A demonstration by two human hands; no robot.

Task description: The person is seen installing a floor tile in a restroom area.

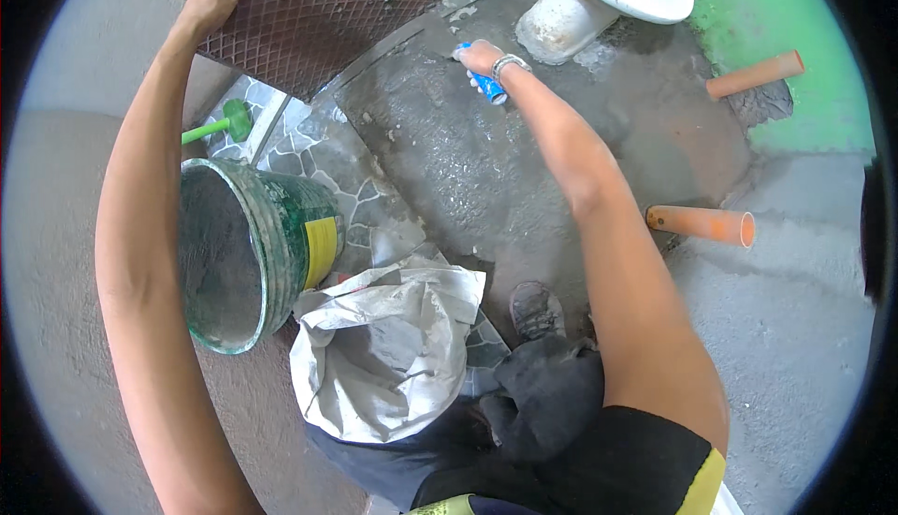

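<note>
My left hand (217, 0) is closed on the edge of a large brown tile (346, 10), whose lattice-patterned face is turned toward me. The tile is tilted at the far left, above the floor. Farther right, my right hand (479, 58) wraps round the handle of a blue-handled tool (488, 89). The head of that tool is hidden, so its kind cannot be made out. Below this hand spreads rough, wet grey mortar (449, 150). Just beyond and to the right of it stands a white toilet bowl (561, 24).
A green bucket (313, 234) lies tipped by my left forearm, a green mallet (234, 122) beyond it. Nearer stands an open white sack (383, 403) of grey powder. Two orange pipes (756, 73) (697, 222) stick out at the right. Stone-patterned tiles (360, 192) border the mortar.
</note>
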